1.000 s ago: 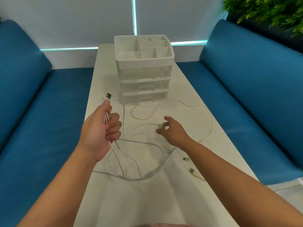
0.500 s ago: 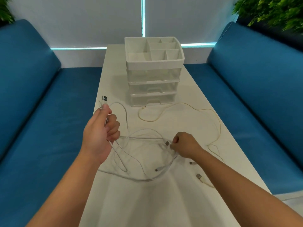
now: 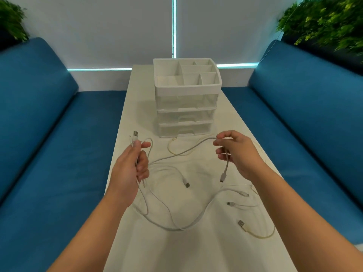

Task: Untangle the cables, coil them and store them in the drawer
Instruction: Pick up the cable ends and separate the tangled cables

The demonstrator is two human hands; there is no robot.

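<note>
White cables (image 3: pixel 172 193) are mid-untangling: the left hand (image 3: pixel 129 169) clutches a bundle, the right hand (image 3: pixel 235 152) pinches one lead. Next, draw it toward three o'clock, free.

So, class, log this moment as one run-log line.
stage: untangling | left hand: grips cable ends | right hand: lifts white cable | drawers: shut | coiled: none

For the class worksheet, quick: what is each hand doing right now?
Left hand: closed on a bunch of cables.
Right hand: fingers pinching one white cable.
</note>
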